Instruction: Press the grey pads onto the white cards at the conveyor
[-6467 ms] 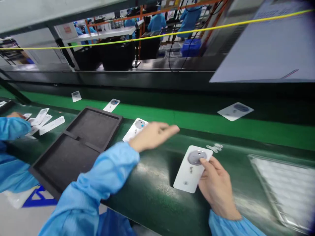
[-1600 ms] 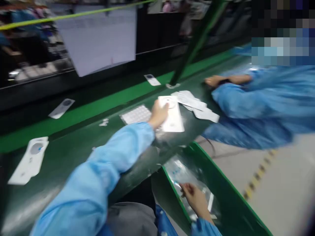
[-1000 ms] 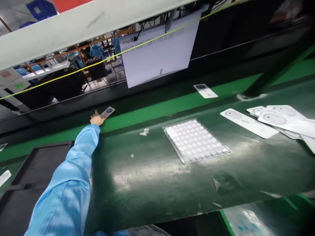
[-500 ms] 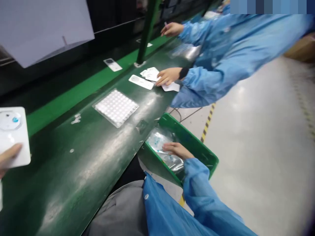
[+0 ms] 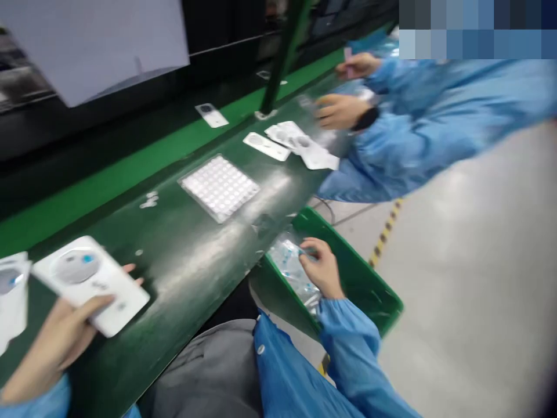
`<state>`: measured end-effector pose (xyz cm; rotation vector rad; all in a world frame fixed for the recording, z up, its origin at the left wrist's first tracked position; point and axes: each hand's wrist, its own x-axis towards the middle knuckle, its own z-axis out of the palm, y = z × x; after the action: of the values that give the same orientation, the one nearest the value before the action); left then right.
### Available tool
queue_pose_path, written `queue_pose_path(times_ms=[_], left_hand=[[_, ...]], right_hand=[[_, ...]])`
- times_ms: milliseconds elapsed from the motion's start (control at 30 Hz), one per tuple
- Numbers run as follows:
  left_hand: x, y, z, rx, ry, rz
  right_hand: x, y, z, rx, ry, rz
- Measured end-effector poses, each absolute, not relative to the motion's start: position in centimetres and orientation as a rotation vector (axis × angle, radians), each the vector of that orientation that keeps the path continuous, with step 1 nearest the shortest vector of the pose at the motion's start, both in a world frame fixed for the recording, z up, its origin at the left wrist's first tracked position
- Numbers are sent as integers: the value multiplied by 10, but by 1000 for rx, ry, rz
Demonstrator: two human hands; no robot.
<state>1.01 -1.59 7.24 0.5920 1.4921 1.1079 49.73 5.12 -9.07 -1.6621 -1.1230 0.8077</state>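
Note:
My left hand (image 5: 61, 334) holds a white rectangular panel (image 5: 89, 283) with a grey round disc and a small blue dot, just above the dark green bench (image 5: 187, 261) at the lower left. My right hand (image 5: 319, 268) reaches down into a green bin (image 5: 365, 284) beside the bench and pinches a clear plastic bag (image 5: 287, 264) lying in it. Another white panel (image 5: 11, 296) sits at the far left edge.
A clear tray of small white round parts (image 5: 219, 187) lies mid-bench. Several white panels (image 5: 287, 142) are piled near a co-worker's hand (image 5: 337, 110) in blue sleeves. One panel (image 5: 212, 115) rides the bright green belt (image 5: 130, 168). A green post (image 5: 282, 55) stands behind; grey floor right.
My left hand has brought the white panel down and rightwards over the bench. My right hand has closed on the bag in the bin. The co-worker's hand has lifted off the panel pile.

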Motion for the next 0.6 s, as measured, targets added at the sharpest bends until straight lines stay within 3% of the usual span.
queue_pose_path(times_ms=[100, 233, 600], left_hand=[[36, -13, 62, 471, 1326, 1225], [40, -10, 48, 411, 1293, 1258], [32, -5, 49, 422, 1323, 1165]], right_hand=[[500, 54, -90, -1751, -1107, 667], [524, 52, -93, -1853, -1283, 966], [567, 56, -87, -2041, -1284, 1003]])
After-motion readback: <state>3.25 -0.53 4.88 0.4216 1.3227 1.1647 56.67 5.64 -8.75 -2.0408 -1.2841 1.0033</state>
